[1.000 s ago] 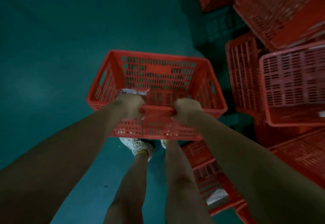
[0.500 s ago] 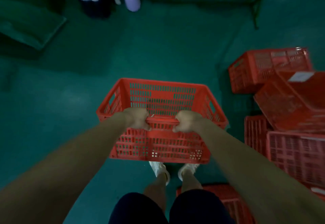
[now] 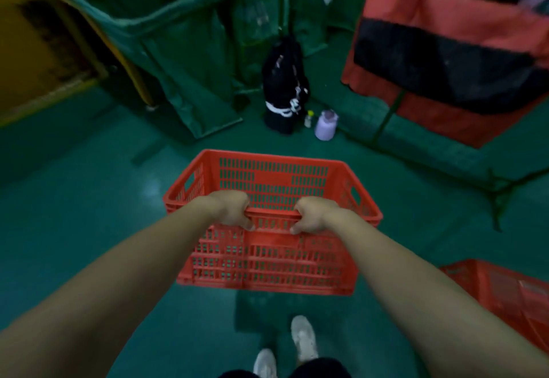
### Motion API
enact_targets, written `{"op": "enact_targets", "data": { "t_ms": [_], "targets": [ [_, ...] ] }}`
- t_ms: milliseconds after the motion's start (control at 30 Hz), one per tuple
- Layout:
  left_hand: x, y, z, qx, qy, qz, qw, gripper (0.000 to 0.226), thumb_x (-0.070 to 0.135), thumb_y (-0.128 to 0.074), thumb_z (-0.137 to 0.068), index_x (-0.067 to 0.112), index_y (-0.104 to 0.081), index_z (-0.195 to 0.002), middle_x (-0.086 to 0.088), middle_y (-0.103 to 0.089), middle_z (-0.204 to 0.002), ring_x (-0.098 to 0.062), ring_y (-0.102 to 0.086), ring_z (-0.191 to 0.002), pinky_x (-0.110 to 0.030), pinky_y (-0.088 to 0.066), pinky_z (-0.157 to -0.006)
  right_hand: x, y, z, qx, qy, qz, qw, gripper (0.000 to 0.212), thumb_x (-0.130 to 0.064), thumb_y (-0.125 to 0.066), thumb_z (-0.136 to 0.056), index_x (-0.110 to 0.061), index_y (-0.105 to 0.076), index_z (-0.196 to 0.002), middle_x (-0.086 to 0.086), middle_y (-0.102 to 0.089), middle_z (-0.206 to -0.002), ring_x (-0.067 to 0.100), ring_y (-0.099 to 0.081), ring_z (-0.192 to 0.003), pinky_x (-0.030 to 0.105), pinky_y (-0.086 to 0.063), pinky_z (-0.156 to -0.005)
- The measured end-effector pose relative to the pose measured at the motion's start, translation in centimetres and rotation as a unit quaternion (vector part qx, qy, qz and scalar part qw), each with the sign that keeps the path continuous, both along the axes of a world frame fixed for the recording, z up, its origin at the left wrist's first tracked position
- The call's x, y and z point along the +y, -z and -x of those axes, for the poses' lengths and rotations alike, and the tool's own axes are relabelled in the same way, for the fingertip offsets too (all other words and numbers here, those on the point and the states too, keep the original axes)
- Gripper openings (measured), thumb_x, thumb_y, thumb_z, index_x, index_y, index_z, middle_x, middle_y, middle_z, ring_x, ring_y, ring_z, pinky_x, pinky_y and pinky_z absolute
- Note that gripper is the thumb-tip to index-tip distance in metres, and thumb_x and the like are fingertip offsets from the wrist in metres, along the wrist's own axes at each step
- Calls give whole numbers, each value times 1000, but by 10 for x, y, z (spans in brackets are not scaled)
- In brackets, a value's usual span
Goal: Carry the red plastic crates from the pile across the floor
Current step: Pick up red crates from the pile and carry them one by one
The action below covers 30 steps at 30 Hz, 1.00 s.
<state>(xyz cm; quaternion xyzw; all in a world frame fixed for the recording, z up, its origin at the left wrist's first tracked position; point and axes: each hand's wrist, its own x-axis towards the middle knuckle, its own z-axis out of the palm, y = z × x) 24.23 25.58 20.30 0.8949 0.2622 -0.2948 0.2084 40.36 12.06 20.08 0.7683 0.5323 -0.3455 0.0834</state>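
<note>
Open green floor (image 3: 74,205) is noted left of the carried crate (image 3: 267,258) and in a strip just ahead of it. Further ahead, passage is obstructed by a black bag (image 3: 283,86), a lavender bottle (image 3: 325,125) and a green sack bin (image 3: 166,36). The right side is closed off by a red-and-black cart (image 3: 445,59) and a second red crate (image 3: 511,297).

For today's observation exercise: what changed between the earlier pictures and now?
The person carried the red crate away from the pile, now only at lower right; a black bag, lilac bottle and green bin came into view ahead. Left hand and right hand still grip the crate's near rim.
</note>
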Motion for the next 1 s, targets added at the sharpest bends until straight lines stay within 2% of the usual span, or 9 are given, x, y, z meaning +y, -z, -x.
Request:
{"op": "enact_targets", "data": {
  "t_ms": [100, 200, 300, 367, 500, 600, 733, 833, 1000],
  "targets": [
    [25, -18, 18, -10, -58, -20, 998, 30, 49, -71, -78, 20, -65, -84, 2, -68, -85, -21, -65, -82, -29, -51, -73, 41, -21, 2, -11, -55, -16, 998, 32, -42, -70, -83, -14, -68, -98, 5, -69, -104, 23, -65, -101, 26, -43, -71],
    [43, -38, 33, -16, -113, -33, 993, 36, 48, -71, -79, 13, -67, -89, -4, -69, -88, -25, -65, -83, -32, -51, -73, 83, -44, 6, -28, -114, -25, 993, 32, -42, -71, -81, -15, -68, -98, 4, -69, -103, 23, -65, -100, 28, -46, -75],
    [56, -62, 54, -22, -177, -42, 983, 29, 43, -71, -82, 15, -63, -81, -2, -66, -83, -23, -63, -79, -28, -46, -66, 125, -64, 17, -44, -185, -46, 981, 31, -43, -72, -80, -17, -66, -96, 2, -68, -102, 23, -65, -99, 27, -44, -72],
    [62, -75, 73, -33, -221, -55, 973, 28, 42, -71, -83, 16, -65, -87, -3, -66, -89, -23, -63, -84, -27, -47, -69, 151, -78, 32, -50, -231, -63, 970, 32, -42, -73, -79, -16, -68, -97, 1, -68, -98, 22, -66, -96, 26, -44, -69],
    [68, -97, 114, -43, -295, -85, 951, 34, 45, -69, -84, 14, -66, -97, -7, -69, -102, -25, -64, -94, -30, -49, -75, 191, -104, 69, -66, -312, -84, 944, 22, -42, -73, -79, -22, -62, -83, -2, -62, -86, 22, -66, -93, 25, -40, -66],
    [74, -111, 151, -48, -342, -99, 933, 27, 42, -68, -85, 16, -65, -90, -7, -67, -95, -24, -63, -89, -27, -45, -70, 220, -120, 108, -70, -360, -101, 925, 22, -41, -72, -80, -22, -64, -86, -2, -61, -86, 21, -66, -93, 25, -41, -69],
    [90, -119, 212, -43, -403, -112, 907, 27, 44, -69, -84, 20, -57, -80, -1, -61, -84, -25, -65, -87, -32, -51, -74, 257, -132, 171, -69, -418, -119, 898, 26, -40, -72, -80, -20, -68, -95, -3, -61, -87, 22, -65, -94, 26, -44, -71],
    [104, -122, 265, -40, -433, -127, 892, 29, 46, -69, -82, 21, -56, -75, 0, -62, -80, -24, -65, -82, -32, -52, -71, 286, -136, 226, -72, -453, -128, 879, 21, -40, -71, -81, -21, -64, -87, -3, -61, -85, 21, -64, -88, 26, -43, -69],
    [139, -126, 368, -20, -457, -159, 875, 31, 48, -68, -83, 19, -58, -81, -1, -62, -83, -21, -58, -76, -29, -46, -67, 334, -141, 332, -69, -482, -148, 861, 26, -40, -70, -82, -21, -55, -74, -4, -59, -81, 18, -59, -81, 26, -40, -67]
  ]
}}
